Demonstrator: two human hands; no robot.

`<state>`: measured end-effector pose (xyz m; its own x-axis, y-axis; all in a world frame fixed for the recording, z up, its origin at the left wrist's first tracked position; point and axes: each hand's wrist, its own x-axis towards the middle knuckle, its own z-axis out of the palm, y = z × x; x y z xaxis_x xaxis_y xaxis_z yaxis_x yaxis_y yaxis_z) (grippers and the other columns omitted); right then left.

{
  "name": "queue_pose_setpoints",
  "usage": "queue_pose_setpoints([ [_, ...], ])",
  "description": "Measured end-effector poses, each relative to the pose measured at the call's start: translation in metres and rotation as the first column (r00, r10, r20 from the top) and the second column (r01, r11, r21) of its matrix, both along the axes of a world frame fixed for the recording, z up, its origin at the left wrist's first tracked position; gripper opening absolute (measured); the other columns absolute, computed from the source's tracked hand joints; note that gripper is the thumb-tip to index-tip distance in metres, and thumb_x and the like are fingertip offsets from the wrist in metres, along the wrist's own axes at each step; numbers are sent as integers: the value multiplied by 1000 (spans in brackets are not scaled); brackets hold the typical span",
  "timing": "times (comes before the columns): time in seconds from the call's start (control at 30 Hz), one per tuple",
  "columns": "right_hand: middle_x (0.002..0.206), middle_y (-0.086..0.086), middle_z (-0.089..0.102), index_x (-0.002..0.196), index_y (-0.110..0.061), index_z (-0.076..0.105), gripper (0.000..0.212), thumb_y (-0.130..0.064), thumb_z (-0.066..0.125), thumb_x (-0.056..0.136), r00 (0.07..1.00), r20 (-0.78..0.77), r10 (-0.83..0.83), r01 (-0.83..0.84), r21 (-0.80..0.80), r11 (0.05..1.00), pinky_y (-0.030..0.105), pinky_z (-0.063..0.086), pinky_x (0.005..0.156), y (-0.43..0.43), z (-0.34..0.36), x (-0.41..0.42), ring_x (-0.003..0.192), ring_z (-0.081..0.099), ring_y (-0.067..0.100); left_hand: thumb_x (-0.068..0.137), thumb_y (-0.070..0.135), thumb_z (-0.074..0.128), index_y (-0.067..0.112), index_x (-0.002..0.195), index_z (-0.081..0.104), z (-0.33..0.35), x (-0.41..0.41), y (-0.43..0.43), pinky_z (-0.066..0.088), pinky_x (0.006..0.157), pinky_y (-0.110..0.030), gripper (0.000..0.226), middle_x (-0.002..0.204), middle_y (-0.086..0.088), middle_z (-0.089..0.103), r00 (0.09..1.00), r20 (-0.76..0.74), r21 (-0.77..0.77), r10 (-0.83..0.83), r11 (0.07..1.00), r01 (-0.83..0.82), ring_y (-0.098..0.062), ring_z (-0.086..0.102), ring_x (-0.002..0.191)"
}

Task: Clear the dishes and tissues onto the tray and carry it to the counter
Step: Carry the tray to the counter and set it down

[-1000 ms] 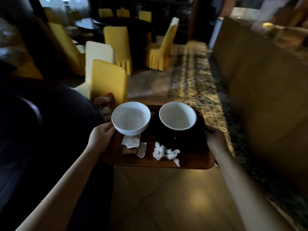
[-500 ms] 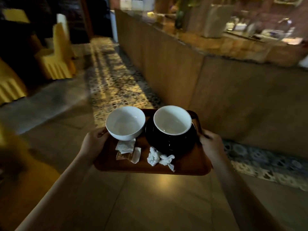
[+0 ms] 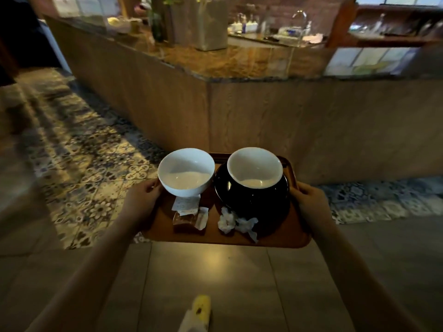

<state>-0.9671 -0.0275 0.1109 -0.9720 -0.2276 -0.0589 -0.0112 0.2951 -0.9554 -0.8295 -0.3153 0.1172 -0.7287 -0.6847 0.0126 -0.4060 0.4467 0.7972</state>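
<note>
The bench point(image 3: 239, 61) stands far ahead; the tray point(image 3: 215, 238) is carried over the floor, not yet set down. A tilt could slide the 2 bowls point(image 3: 185, 172) or tissues point(image 3: 236, 222) off. Left hand point(image 3: 141, 202) and right hand point(image 3: 310, 204) curl closed on its side rims.

Place: a café or restaurant, I'd say.
Bar: long wood-panelled desk with speckled stone top point(image 3: 239, 63) ahead of me.
Behind it: blurred bottles and glassware on a back shelf point(image 3: 393, 39).
Floor: patterned blue-and-cream tiles point(image 3: 96, 168).
</note>
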Motion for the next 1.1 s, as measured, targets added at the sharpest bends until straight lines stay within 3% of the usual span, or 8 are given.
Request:
queue_pose_setpoints([
  [0.1,52,3,58,70,1,64,27,-16,57,89,998,4,-62,62,1,998,26,43,51,-2,-5,-42,48,53,10,92,25,48,12,107,67,-4,-57,-13,39,55,-22,27,93,-10,67,997,7,28,-78,997,78,-20,59,76],
  [0.27,64,35,51,79,20,55,41,-20,56,90,988,-20,-151,151,20,988,21,34,43,-13,-13,-117,54,46,21,92,24,48,13,110,66,-6,-159,-34,38,57,-20,27,91,-8,64,985,-6,65,-171,983,171,-12,54,71],
  [0.4,74,42,54,87,21,56,40,-18,55,91,977,-43,-208,210,49,977,16,31,38,-23,-11,-180,58,45,23,93,23,48,13,106,65,0,-241,-48,40,58,-18,24,83,-4,62,968,-22,115,-250,961,251,-10,55,70],
  [0.57,80,42,56,92,20,56,39,-19,54,91,964,-23,-264,265,48,963,26,36,48,-28,-4,-253,59,48,22,92,21,49,28,74,56,10,-329,-55,36,55,-17,20,71,8,57,952,-54,144,-301,941,306,-3,52,67],
  [0.7,87,42,58,97,19,56,40,-21,55,90,959,-49,-279,282,67,957,34,39,58,-24,0,-318,68,54,44,91,20,52,18,99,64,13,-397,-54,41,59,-20,15,75,8,61,952,-70,162,-298,938,306,-6,57,73],
  [0.83,81,44,55,92,23,55,40,-17,55,90,957,-73,-282,288,89,953,21,36,43,-15,5,-385,62,49,29,91,19,51,8,113,64,14,-466,-47,43,68,-26,27,85,-2,63,946,-61,152,-318,934,324,-17,61,83],
  [0.97,82,45,56,92,23,54,42,-19,55,90,961,-83,-264,270,73,960,33,39,58,-2,9,-460,64,52,45,92,19,50,8,118,60,14,-540,-35,37,58,-16,31,83,4,59,958,-66,151,-278,947,285,0,50,71],
  [1.1,74,38,57,89,21,55,40,-19,55,90,969,-63,-239,244,90,966,27,39,50,11,23,-536,61,49,25,92,19,50,9,115,61,25,-605,-21,40,60,-17,28,83,5,63,960,-68,174,-272,944,280,-7,57,77],
])
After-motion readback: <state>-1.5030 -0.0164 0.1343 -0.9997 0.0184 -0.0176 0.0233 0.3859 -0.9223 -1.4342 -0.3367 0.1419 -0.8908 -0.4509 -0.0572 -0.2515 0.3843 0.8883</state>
